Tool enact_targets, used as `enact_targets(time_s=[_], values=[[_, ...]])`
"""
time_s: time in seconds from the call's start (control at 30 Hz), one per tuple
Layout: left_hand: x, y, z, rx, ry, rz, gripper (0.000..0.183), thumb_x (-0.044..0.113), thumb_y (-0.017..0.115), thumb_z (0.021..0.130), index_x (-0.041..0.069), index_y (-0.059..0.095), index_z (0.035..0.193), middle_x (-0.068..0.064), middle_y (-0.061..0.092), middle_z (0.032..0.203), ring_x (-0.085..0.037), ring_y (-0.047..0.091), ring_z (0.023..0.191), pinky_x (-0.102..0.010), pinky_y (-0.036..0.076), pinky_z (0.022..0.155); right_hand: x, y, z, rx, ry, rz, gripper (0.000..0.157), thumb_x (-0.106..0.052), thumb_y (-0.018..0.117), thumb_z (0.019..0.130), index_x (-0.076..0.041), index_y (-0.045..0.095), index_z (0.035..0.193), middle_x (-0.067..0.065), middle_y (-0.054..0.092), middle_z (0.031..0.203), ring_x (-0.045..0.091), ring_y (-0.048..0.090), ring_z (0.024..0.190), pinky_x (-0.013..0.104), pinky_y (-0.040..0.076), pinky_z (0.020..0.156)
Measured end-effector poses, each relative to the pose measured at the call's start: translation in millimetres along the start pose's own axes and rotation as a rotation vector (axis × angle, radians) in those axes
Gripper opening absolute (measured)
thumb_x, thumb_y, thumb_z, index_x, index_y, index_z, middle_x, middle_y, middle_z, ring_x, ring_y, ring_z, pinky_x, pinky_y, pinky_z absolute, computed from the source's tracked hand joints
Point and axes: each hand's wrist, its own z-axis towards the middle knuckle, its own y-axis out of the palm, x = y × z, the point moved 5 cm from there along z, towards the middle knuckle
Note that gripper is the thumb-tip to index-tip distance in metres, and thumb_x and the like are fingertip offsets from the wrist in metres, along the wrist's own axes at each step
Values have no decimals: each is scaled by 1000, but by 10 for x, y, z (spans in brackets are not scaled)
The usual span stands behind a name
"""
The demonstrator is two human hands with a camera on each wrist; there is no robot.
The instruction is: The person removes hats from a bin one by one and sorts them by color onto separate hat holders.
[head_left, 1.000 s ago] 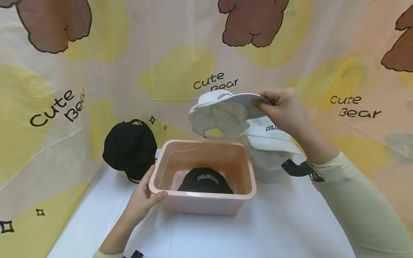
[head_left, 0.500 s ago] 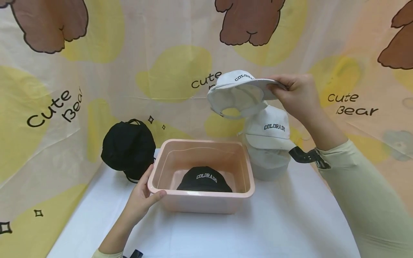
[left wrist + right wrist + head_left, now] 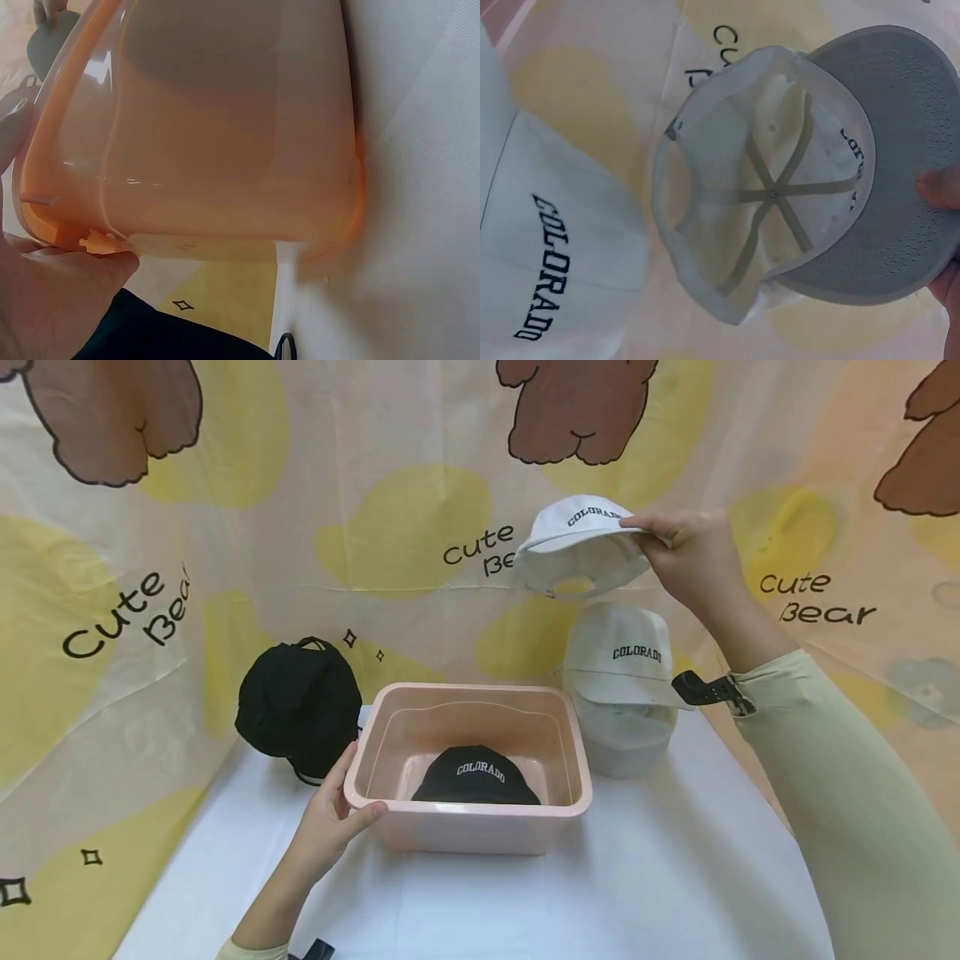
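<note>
A white cap (image 3: 573, 531) lettered COLORADO hangs in the air, its brim pinched between thumb and fingers of my right hand (image 3: 693, 560). The right wrist view looks into its hollow crown, with the thumb against the grey underside of the brim (image 3: 885, 165). Below it stands a stack of white caps (image 3: 618, 647), also lettered COLORADO. My left hand (image 3: 330, 827) grips the left front corner of a pink plastic bin (image 3: 480, 833), thumb over the rim. Inside the bin lies a black COLORADO cap (image 3: 480, 777), its lower part hidden by the front wall.
Several black caps appear stacked (image 3: 300, 706) left of the bin, close to my left hand. A white-covered table (image 3: 660, 877) carries everything. Behind it hangs a curtain (image 3: 405, 527) printed with bears and yellow patches.
My right hand has lifted the white cap up and to the right, from over the bin's back edge to above the white stack. The left hand and bin have stayed in place.
</note>
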Motion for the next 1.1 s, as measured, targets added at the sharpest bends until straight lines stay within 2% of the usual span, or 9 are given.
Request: enact_targets(time_s=[0.07,0.1,0.27,0.47,0.67,0.83,1.1], values=[[-2,-5,0,1,1,-4,101,22,82,89,27,15,165,6,22,170,-28,30,153,-38,41,109,43,17,-9,6,-13,-21,19,-1,69,94,-10,83,102,11,79,99,25,76,83,-3,34,73],[-5,-7,3,1,1,-4,101,22,82,89,27,16,165,7,22,170,-28,31,153,-37,41,108,66,25,-20,10,-21,-28,19,0,68,94,-9,83,102,12,79,98,27,75,81,-3,33,72],[-22,-5,19,-7,3,12,102,21,82,89,18,14,166,2,22,170,-29,29,154,-36,38,111,195,70,-110,33,-42,-80,20,0,66,95,-8,83,101,13,79,92,24,68,67,-1,28,67],[-22,-14,28,-12,9,22,103,20,82,89,13,13,165,0,21,171,-29,27,155,-35,35,111,338,118,-181,28,-28,-96,21,1,64,95,-7,82,102,16,78,93,25,66,65,3,28,63],[-6,-13,12,-13,15,9,102,19,81,89,15,14,166,0,22,170,-29,27,155,-34,36,111,426,188,-249,0,-8,-108,23,1,64,94,-9,82,103,16,78,92,23,63,62,11,31,60],[-3,-9,-5,-8,12,14,102,20,81,89,17,14,166,1,22,170,-29,27,155,-37,36,111,463,231,-324,-13,-9,-101,25,3,63,94,-9,82,105,16,78,92,22,55,60,15,29,57],[-8,-3,-2,-6,9,7,102,21,81,89,24,15,165,5,22,170,-28,29,154,-39,37,111,543,208,-461,-22,-2,-95,21,3,68,92,-8,82,103,16,78,92,27,61,61,9,25,60]])
